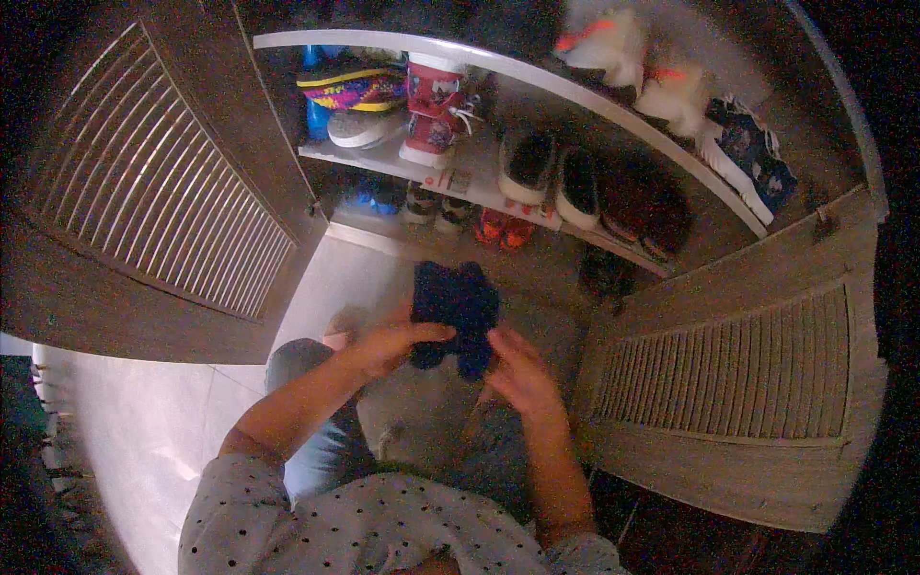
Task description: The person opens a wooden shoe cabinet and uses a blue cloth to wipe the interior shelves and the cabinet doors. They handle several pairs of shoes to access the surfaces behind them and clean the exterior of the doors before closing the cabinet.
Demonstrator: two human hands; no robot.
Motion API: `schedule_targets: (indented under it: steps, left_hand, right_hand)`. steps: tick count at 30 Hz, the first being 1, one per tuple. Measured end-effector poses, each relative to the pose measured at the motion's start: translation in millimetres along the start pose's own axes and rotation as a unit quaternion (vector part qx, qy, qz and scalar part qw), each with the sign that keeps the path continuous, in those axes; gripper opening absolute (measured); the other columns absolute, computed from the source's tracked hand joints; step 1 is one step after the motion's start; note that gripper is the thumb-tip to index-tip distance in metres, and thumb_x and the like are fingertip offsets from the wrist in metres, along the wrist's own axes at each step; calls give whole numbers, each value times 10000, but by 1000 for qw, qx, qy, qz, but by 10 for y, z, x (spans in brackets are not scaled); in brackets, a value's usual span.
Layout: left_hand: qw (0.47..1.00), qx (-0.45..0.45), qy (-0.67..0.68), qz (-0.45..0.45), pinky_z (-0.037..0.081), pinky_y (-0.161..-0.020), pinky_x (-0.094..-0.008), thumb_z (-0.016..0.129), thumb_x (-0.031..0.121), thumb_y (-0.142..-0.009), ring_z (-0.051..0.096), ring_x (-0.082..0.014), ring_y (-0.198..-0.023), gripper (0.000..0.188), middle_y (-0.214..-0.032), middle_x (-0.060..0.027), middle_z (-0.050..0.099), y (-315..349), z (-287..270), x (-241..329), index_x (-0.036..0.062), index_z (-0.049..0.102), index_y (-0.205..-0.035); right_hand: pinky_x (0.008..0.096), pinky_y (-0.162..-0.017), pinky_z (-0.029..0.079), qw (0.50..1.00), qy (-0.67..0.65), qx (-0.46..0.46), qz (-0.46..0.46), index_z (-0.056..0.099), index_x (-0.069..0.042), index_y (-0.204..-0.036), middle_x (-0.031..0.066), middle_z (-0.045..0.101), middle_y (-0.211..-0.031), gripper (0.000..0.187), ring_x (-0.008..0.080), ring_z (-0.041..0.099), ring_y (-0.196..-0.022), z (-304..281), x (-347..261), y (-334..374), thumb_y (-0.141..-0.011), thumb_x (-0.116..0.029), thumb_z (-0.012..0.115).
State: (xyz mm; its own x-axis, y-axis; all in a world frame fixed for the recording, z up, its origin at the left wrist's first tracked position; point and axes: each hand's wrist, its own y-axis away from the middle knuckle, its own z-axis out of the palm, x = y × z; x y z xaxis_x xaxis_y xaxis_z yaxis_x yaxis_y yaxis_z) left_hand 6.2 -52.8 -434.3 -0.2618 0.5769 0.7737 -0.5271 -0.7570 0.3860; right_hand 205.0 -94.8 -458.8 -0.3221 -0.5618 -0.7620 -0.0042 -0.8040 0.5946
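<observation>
A pair of dark navy shoes (458, 311), side by side, is held up in front of me between my two hands. They are dim and blurred, so their finer shape does not show. My left hand (388, 345) grips the near left side, its thumb lying over the top and its other fingers hidden underneath. On the near right side, my right hand (522, 369) is closed against the other shoe with its fingertips at the edge.
Ahead stands a shoe cabinet with a curved white shelf (460, 50). Red high-tops (431, 120), a multicoloured shoe (355, 91), dark slip-ons (577, 187) and orange shoes (503, 228) fill the tiers. Louvred doors stand swung out at left (172, 182) and right (719, 383).
</observation>
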Motion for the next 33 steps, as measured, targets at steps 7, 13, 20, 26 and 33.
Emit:
schedule_targets:
  steps: [7, 13, 20, 26, 33]
  left_hand:
    - [998, -13, 5, 67, 337, -934, -373, 669, 37, -658, 467, -221, -1053, 735, -1157, -73, 478, 105, -20, -23, 85, 280, -1279]
    - [996, -59, 57, 28, 314, -947, -384, 599, 50, -678, 421, -237, -1110, 705, -1213, -83, 435, 118, -87, -21, 98, 266, -1298]
    - [965, 9, 260, 37, 355, -894, -396, 500, 100, -700, 466, -262, -1028, 540, -1143, -97, 471, -107, -188, 14, 88, 374, -1224]
    - [995, 42, -94, 0, 436, -774, -352, 539, 169, -738, 515, -229, -937, 440, -1057, -77, 515, -404, -574, -440, 106, 441, -1163]
    - [985, 91, -147, 28, 436, -778, -340, 548, 172, -785, 521, -224, -935, 394, -1059, -85, 522, -666, -598, -842, 65, 457, -1153]
  right_hand:
    - [331, -789, 393, 979, 181, -44, -84, 481, -74, -1120, 71, 494, -1063, 440, 196, 468, -950, -227, 50, 13, -804, -373, 540]
    - [287, -710, 464, 997, -31, -40, -54, 527, -72, -1018, 40, 578, -903, 305, 153, 561, -828, 113, -90, 24, -806, -285, 578]
    - [317, -792, 443, 976, -192, 58, -88, 464, -73, -1128, 44, 544, -1042, 397, 178, 530, -932, 53, -460, 125, -804, -272, 576]
    - [312, -831, 420, 971, -190, 36, -138, 421, -61, -1187, 47, 522, -1080, 464, 180, 506, -981, -74, -385, -93, -804, -271, 577]
    - [274, -847, 401, 925, 240, -85, -282, 503, -23, -1106, 45, 527, -1059, 318, 129, 472, -986, 194, 160, -478, -844, -200, 535]
